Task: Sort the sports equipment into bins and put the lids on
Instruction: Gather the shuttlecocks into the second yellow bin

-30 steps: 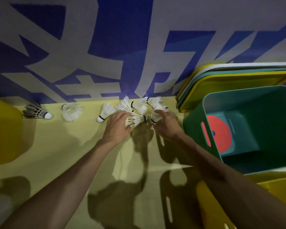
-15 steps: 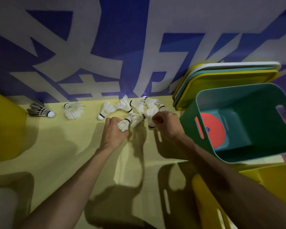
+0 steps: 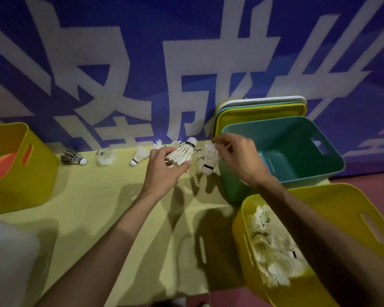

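While the left hand (image 3: 164, 171) grips a white shuttlecock (image 3: 183, 152), the right hand (image 3: 237, 158) pinches another shuttlecock (image 3: 210, 158) just left of the teal bin (image 3: 297, 171).

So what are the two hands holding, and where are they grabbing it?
The left hand holds a white shuttlecock by its feather skirt, cork up. The right hand pinches another shuttlecock by its feather tips, cork hanging down.

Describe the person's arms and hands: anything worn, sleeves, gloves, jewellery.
Both forearms are bare as far as the frame shows, with no sleeves in view. The left hand and right hand wear no gloves, and no watch, ring or wristband is visible.
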`<state>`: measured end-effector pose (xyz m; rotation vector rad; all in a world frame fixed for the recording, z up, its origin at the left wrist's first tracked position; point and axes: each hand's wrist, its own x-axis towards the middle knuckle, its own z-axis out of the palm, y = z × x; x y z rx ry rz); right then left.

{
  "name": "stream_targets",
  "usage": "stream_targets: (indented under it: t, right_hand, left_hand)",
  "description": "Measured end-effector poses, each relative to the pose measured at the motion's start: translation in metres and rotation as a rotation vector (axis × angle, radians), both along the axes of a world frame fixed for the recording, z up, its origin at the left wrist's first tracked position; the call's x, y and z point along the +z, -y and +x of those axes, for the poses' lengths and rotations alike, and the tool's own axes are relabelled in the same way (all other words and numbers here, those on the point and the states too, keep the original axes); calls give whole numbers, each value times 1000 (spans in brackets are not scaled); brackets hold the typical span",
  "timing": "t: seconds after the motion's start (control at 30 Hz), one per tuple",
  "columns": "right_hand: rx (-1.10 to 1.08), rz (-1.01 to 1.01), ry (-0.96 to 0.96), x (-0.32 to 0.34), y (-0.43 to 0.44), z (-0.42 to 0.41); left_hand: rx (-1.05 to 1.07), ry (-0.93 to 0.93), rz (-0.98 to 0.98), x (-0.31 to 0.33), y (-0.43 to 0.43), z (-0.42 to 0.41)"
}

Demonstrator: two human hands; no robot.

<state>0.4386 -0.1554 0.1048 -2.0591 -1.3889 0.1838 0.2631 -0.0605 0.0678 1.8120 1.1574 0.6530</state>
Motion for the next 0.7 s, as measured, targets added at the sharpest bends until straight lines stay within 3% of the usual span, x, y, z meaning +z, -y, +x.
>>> stream_targets:
  t: [0.23,0.7]
  right_hand:
    - [-126,74,58,24,112,34]
    - [-289,-183,-80,-1,255,64]
  left_hand:
    - [-248,79,-7,40,95,34]
    - [-574,-169,-35,19,193,88]
